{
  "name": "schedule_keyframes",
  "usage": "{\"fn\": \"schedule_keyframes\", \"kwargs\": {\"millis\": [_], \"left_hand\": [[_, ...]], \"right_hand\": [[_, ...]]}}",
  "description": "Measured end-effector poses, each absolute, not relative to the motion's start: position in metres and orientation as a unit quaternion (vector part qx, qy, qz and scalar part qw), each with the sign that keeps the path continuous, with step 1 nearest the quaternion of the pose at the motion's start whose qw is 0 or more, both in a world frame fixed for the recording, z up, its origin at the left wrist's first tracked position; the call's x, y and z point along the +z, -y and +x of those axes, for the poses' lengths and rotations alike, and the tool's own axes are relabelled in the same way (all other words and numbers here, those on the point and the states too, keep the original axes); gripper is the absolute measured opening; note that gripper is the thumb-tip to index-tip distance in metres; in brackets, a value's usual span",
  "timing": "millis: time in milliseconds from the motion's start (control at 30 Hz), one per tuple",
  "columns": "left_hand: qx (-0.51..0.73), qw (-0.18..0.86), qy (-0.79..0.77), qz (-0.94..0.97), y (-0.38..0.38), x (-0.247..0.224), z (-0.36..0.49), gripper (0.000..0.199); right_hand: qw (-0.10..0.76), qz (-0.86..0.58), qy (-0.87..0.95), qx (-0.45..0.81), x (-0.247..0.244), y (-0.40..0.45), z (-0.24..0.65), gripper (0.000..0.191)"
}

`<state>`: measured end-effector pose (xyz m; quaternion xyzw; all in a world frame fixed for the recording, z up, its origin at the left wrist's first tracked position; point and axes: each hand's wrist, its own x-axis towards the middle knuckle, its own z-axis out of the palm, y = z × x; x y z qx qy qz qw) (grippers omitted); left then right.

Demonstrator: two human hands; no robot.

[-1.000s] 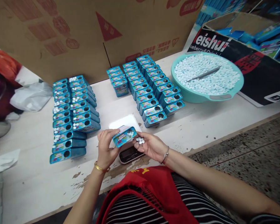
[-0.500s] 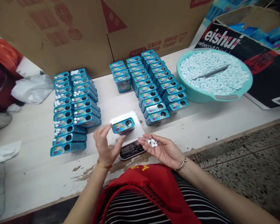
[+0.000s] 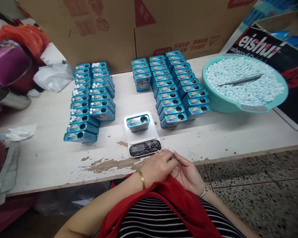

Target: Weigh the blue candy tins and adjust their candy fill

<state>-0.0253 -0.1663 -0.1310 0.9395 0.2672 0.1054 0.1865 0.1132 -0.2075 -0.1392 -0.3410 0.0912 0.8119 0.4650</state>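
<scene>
My left hand [image 3: 159, 165], with a gold bracelet, lies over the palm of my right hand [image 3: 188, 175], its fingers bent together; what they hold is hidden. The right hand is cupped underneath, and the white candies seen in it earlier are covered now. Both are just in front of a white scale [image 3: 131, 138] with a lit display. On the scale's plate lies a blue tin [image 3: 135, 122] with white candies in its round opening. To the right, a turquoise basin [image 3: 218, 104] holds many white candies and a dark metal tool [image 3: 240, 80].
Two columns of blue tins [image 3: 86, 127] with candies on their tops stand left. More tins [image 3: 173, 119] stand right of the scale. Behind is a large cardboard box [image 3: 173, 19]. A plastic bag [image 3: 53, 77] and a white tissue [image 3: 21, 132] lie far left.
My left hand has moved right and down from beside the tin onto my right palm, covering the candies. The view has shifted, and the scale's display is now uncovered.
</scene>
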Motion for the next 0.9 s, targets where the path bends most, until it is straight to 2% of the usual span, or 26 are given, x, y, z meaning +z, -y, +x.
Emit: {"fn": "schedule_keyframes", "kwargs": {"millis": [333, 633, 900], "left_hand": [[0.145, 0.2, -0.334, 0.91, 0.182, -0.126, -0.037, 0.015], [0.211, 0.149, -0.31, 0.915, 0.169, -0.12, -0.043, 0.017], [0.325, 0.331, -0.308, 0.831, 0.139, -0.093, -0.052, 0.014]], "right_hand": [[0.478, -0.317, -0.12, 0.81, -0.135, 0.212, 0.102, 0.01], [0.48, -0.298, -0.128, 0.815, -0.135, 0.2, 0.095, 0.007], [0.506, -0.268, -0.153, 0.806, -0.125, 0.176, 0.084, 0.008]]}}
